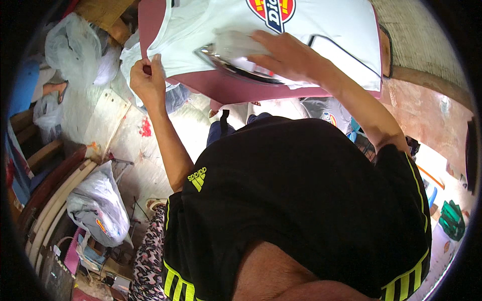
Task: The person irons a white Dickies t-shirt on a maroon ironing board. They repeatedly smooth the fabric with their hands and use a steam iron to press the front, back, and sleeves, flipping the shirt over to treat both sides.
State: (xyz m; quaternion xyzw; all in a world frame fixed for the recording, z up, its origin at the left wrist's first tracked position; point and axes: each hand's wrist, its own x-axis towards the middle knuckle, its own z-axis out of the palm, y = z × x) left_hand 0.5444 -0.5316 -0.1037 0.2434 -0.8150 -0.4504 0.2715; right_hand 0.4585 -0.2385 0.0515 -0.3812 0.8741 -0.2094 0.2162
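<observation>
A white T-shirt (pixel 216 20) with a red, yellow and dark blue printed emblem lies spread over a maroon padded ironing board (pixel 213 83). On the shirt's near part rests a clothes iron (pixel 233 50), smeared by motion, its pointed tip toward the left. My right hand (pixel 296 57) is wrapped round the iron's handle; the grip is partly blurred. At the board's left end my left hand (pixel 148 83) pinches the shirt's edge between thumb and fingers. The iron's dark cord (pixel 346 55) curves across the shirt right of my right hand.
Clear plastic bags (pixel 73 47) lie on the floor at the far left. A filled plastic bag (pixel 100 205) stands at lower left, beside stacked curved boards (pixel 47 215). Someone in patterned trousers (pixel 149 251) is close behind my left side. A green bundle (pixel 452 220) lies at right.
</observation>
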